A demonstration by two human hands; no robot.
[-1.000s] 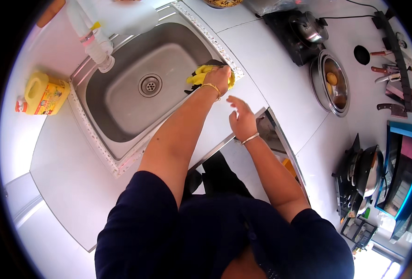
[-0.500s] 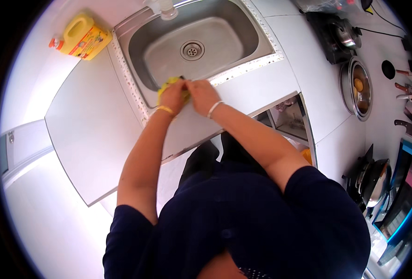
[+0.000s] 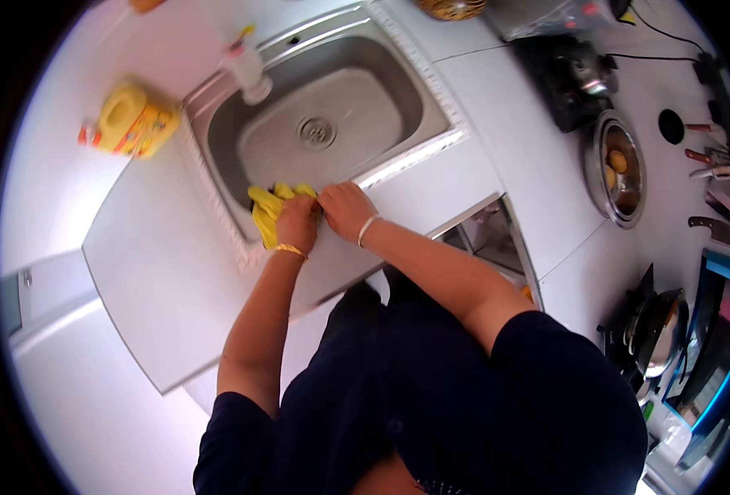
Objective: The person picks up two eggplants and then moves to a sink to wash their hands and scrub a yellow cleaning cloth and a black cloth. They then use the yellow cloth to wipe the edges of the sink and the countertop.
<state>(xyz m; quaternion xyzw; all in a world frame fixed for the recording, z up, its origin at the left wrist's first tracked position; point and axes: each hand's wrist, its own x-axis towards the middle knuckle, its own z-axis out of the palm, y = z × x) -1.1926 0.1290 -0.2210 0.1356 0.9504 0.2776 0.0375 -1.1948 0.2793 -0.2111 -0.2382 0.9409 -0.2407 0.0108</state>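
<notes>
My left hand is closed on a crumpled yellow cloth, which bunches out past its left side over the sink's near edge. A small dark bit shows at the cloth's upper edge. Right beside it, my right hand has its fingers pinched together against the left one, at the edge of the bunched cloth. The exact grip between the fingertips is hidden. Beyond both hands lies the steel sink with its round drain. A white faucet reaches over the basin's far left.
A yellow jug stands left of the sink. On the right counter are a steel bowl holding round yellowish items, a small pot on a black burner, and several knives along the wall. An open cabinet lies below the counter's near edge.
Both hands have drawn nearer to me, off the sink rim, with the cloth. More of the yellow cloth now spreads out left of my left hand. The view has shifted slightly.
</notes>
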